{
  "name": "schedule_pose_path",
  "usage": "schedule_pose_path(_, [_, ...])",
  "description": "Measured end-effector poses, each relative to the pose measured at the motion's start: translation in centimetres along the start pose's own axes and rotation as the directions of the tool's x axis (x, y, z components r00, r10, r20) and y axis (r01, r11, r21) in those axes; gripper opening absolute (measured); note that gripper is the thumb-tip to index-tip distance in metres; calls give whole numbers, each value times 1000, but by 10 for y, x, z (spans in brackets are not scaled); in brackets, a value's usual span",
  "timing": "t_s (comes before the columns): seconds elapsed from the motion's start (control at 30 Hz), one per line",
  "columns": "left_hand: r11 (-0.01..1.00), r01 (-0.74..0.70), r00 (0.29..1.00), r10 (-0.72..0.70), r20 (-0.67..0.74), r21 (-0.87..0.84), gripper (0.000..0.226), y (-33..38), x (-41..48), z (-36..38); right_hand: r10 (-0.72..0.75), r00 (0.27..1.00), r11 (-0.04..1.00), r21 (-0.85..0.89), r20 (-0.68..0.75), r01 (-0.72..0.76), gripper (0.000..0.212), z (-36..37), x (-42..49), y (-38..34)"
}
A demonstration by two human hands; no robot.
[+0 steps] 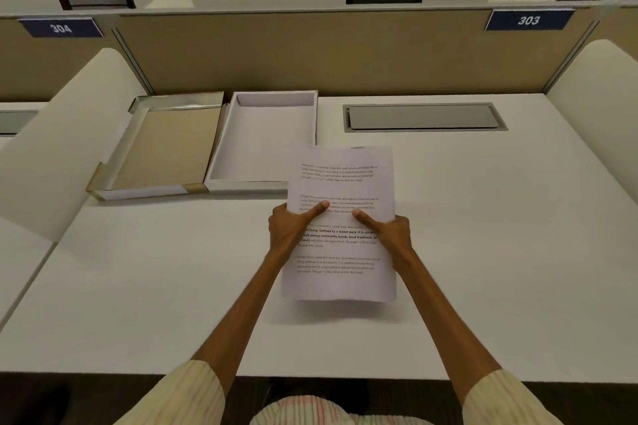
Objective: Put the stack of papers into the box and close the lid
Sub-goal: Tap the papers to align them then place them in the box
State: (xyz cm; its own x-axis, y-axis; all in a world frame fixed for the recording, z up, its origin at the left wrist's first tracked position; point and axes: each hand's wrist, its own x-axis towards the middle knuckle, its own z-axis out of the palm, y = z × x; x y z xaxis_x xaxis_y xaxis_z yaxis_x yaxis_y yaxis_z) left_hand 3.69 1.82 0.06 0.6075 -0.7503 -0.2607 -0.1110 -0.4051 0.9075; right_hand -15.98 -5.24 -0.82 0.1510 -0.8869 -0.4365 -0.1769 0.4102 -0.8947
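Observation:
I hold a stack of printed white papers lifted above the desk, its shadow on the surface below. My left hand grips the left edge and my right hand grips the right edge, thumbs on top. The open white box lies at the back left of the desk, its inside bare; the papers' top left corner overlaps its near right corner in view. Its lid, tan inside, lies flat open to the left of the box.
A grey cable hatch is set into the white desk at the back right. A tan partition closes the far side, white side dividers flank the desk, and chairs stand beyond.

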Motion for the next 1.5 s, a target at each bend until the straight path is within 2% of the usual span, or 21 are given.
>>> schedule_pose_path(0.1, [997,78,997,-78,17,5,51,2,11,-17,41,999,999,12,20,-41,79,16,6,-7])
schedule_pose_path(0.23, [980,192,969,-180,172,-54,53,8,30,-45,43,998,998,34,45,-45,67,35,15,-20])
schedule_pose_path(0.3, [976,207,956,-187,227,-65,48,15,41,-58,28,997,998,46,70,-31,51,44,21,-31])
schedule_pose_path(0.4, [967,227,954,-197,228,-115,43,26,62,-74,17,991,997,73,136,-27,29,61,35,-48])
schedule_pose_path(0.53, [954,254,951,-218,218,-157,44,39,96,-97,1,986,999,46,166,-9,29,89,57,-69])
schedule_pose_path(0.73, [941,273,946,-224,234,-199,49,59,163,-125,-25,993,1000,-13,113,26,37,141,102,-111])
schedule_pose_path(0.87, [948,284,941,-246,233,-144,53,66,216,-136,-5,993,998,-67,120,14,29,174,137,-137])
schedule_pose_path(1.0, [954,293,938,-273,216,-68,45,67,261,-140,47,993,990,-136,107,-32,39,200,172,-149])
schedule_pose_path(1.13, [959,283,938,-283,201,30,44,64,295,-138,67,994,986,-160,83,-54,16,222,199,-149])
schedule_pose_path(1.23, [959,270,949,-280,147,88,46,61,314,-134,76,996,982,-176,56,-65,13,235,215,-148])
schedule_pose_path(1.37, [963,222,968,-237,87,153,43,46,328,-122,74,997,974,-214,9,-70,17,243,233,-139])
schedule_pose_path(1.5, [947,201,977,-212,18,249,50,37,331,-115,52,998,972,-230,-25,-56,28,247,242,-127])
